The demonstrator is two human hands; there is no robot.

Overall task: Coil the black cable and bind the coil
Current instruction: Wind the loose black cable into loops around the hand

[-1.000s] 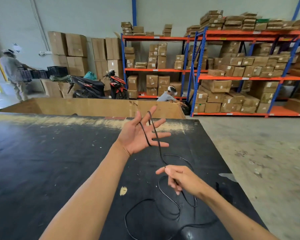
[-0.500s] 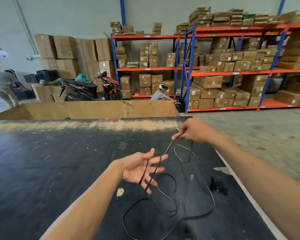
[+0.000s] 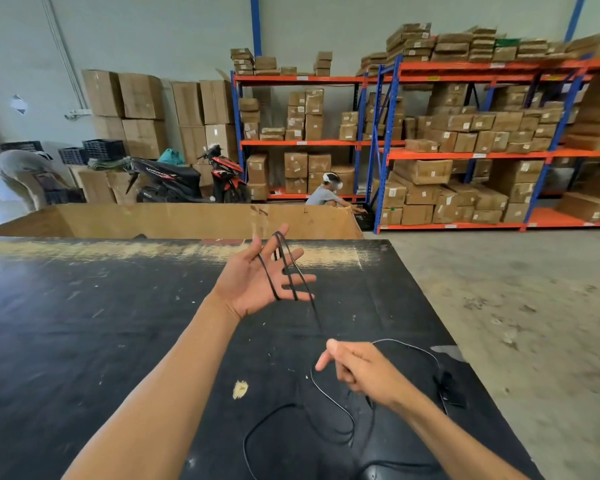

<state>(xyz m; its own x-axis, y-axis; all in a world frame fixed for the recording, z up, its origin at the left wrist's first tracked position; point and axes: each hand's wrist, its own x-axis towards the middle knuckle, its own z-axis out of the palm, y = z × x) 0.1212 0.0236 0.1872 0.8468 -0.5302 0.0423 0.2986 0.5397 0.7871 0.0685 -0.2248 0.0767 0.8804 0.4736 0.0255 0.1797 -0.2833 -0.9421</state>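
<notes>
My left hand [image 3: 257,285] is raised palm up over the black table [image 3: 84,341], fingers spread, with a few turns of the thin black cable [image 3: 270,282] looped around the fingers. From there one taut strand runs down to my right hand [image 3: 361,370], which pinches it low over the table. The remaining cable lies in loose loops on the table below my right hand. It reaches a small black block [image 3: 451,389] near the right edge.
A pale chip [image 3: 239,389] marks the table surface. A cardboard wall [image 3: 187,220] stands behind the far edge. Beyond are a parked motorbike [image 3: 187,178], racks of boxes [image 3: 465,140], a crouching person [image 3: 326,192] and a bent-over person [image 3: 21,174]. Concrete floor lies right.
My right hand swung from high at the far right down toward me, pulling the strand taut. My left hand rose and spread, and carries one more turn of cable.
</notes>
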